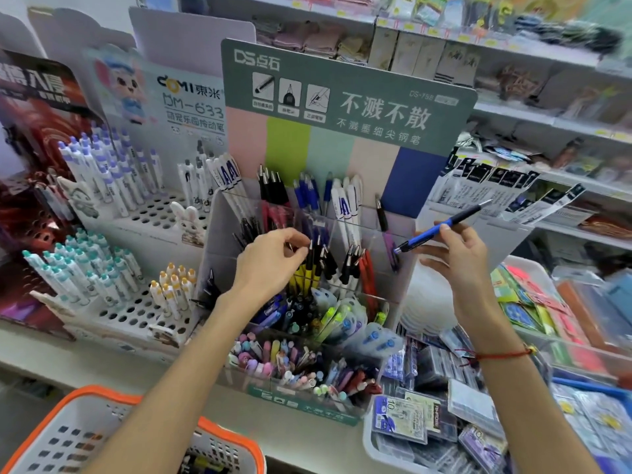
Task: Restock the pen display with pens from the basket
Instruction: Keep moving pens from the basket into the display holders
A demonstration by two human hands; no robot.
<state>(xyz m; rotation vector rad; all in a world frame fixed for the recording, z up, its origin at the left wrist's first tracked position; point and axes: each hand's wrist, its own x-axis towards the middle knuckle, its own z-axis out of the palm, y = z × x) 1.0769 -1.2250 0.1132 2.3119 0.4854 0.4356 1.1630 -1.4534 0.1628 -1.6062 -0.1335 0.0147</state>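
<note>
Above the pen display, I am pinching a light, stiff, likely slippery blue pen mid-barrel with my right hand, while my left hand is fingering black-capped pens.

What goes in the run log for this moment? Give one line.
left hand: pinching black pens in display | right hand: holding blue pen | basket: below left

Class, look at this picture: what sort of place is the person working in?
Most likely a stationery shop: a branded pen display, racks of white pens, stocked shelves behind, and an orange basket.
</note>
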